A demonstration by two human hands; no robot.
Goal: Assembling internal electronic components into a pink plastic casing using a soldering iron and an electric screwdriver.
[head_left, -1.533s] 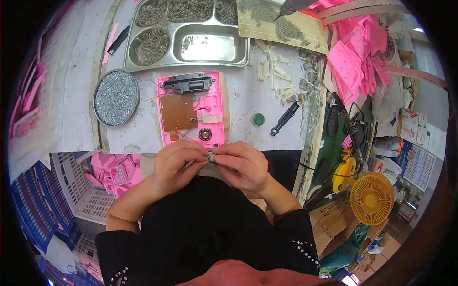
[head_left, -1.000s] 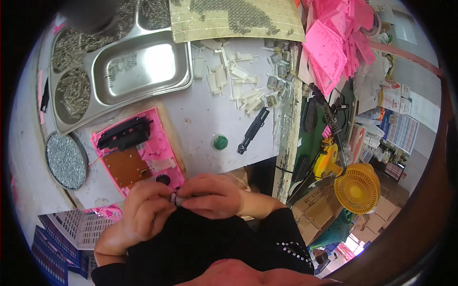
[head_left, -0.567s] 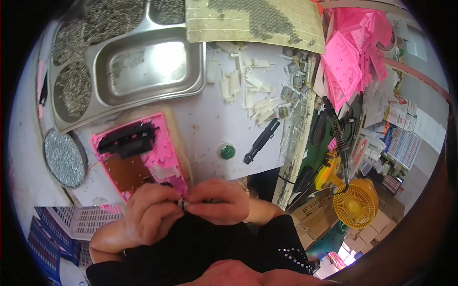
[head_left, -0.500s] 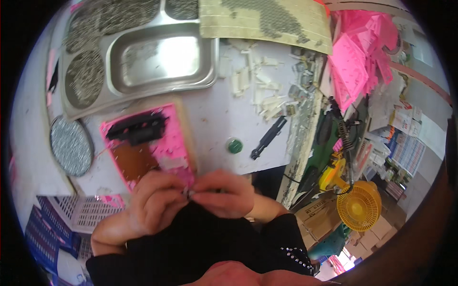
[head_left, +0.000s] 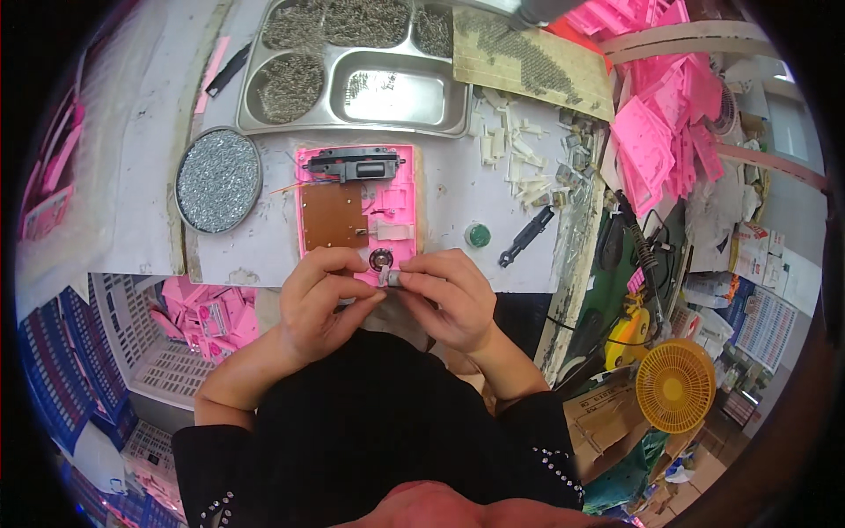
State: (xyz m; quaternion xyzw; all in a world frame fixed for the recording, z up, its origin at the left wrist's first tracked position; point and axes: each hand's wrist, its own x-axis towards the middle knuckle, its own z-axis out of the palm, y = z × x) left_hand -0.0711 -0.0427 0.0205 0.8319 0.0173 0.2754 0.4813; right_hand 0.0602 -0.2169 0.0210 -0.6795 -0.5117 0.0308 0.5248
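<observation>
Head view: small grey part (head_left: 393,278) pinched at the near edge of the pink case (head_left: 403,195)

Fingertips of the right hand (head_left: 447,297) gripped the part low in the centre of the frame, probably because something so small left room for little more than a pinch. The left hand (head_left: 324,297) had its thumb and forefinger close together just beside it; whether they gripped it too, I could not tell. Both hands met close to the body, likely for a steady, clear view.

The case lay open side up, exposing its brown board (head_left: 333,218) and round speaker (head_left: 381,259). Around it, the metal tray (head_left: 387,128) at upper centre and the round dish (head_left: 179,201) at left kept loose bits sorted, seemingly within reach. White plastic pieces (head_left: 515,167) lay scattered right of centre.
</observation>
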